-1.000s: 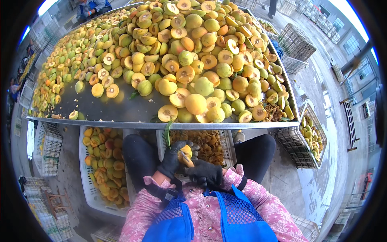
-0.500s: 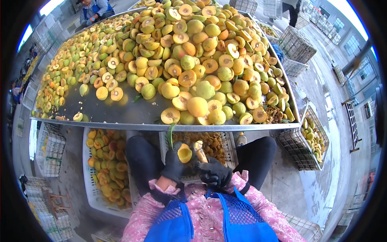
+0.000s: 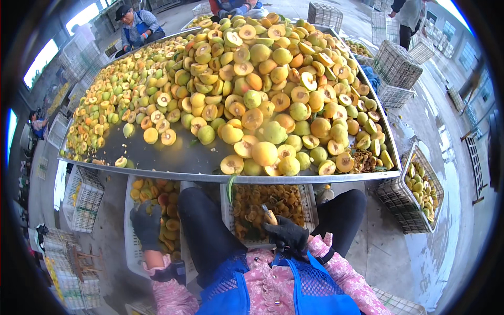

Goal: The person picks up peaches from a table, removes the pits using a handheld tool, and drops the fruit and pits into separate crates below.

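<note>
My left hand [image 3: 146,226], in a dark glove, is over the white crate [image 3: 135,247] of whole and halved yellow fruit [image 3: 170,212] at lower left; its fingers are blurred, and I cannot tell whether they hold anything. My right hand [image 3: 285,231], also gloved, is closed round a small tool [image 3: 270,215] with a wooden handle and metal tip. It is above the near edge of another crate [image 3: 308,206] containing brown scraps [image 3: 266,198], between my knees.
Ahead, a metal sorting table [image 3: 205,176] holds heaped halved fruit [image 3: 252,118]. Crates of fruit [image 3: 407,184] and stacked crates [image 3: 398,63] stand at right, more crates [image 3: 81,202] at left. Co-workers [image 3: 137,29] are beyond the table, another person [image 3: 407,26] at far right.
My left hand has moved down-left from beside the tool into the left crate; the fruit half it held is no longer visible in it. My right hand stays on the tool. The view has tilted up.
</note>
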The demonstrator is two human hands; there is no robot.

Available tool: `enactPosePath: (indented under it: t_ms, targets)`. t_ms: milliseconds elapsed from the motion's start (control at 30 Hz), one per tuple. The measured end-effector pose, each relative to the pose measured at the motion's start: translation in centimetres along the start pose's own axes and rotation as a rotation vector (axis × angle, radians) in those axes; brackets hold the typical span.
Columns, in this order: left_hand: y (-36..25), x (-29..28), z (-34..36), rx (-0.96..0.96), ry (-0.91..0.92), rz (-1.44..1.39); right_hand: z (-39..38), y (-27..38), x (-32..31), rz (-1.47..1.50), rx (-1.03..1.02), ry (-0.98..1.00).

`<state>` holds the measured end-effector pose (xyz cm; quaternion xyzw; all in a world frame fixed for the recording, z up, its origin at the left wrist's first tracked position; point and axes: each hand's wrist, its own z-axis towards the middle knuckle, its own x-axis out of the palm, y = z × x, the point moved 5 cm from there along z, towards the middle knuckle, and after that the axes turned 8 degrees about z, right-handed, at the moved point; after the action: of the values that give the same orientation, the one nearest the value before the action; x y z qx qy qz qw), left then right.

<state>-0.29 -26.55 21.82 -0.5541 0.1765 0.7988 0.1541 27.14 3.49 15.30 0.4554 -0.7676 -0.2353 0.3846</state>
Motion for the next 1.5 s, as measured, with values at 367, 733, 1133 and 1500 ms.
enactPosePath:
  t_ms: [367, 733, 1133, 1500]
  targets:
    - [-24.8, 2.2, 11.8, 0.316, 0.485, -0.732, -0.4, 0.5, -1.0, 0.059, -0.071, -0.071]
    - [-27.1, -4.3, 3.2, 0.123, 0.475, -1.391, -3.6, 7.5, 0.5, 0.208, -0.395, -0.128]
    - [-30.1, -4.1, -1.9, 0.199, 0.936, -1.632, -2.1, 6.1, -0.9, -0.500, -0.748, -0.446]
    - [-29.0, 0.4, -3.7, 0.182, 1.069, -1.760, -2.9, 6.5, -0.3, 0.127, -0.549, -0.106]
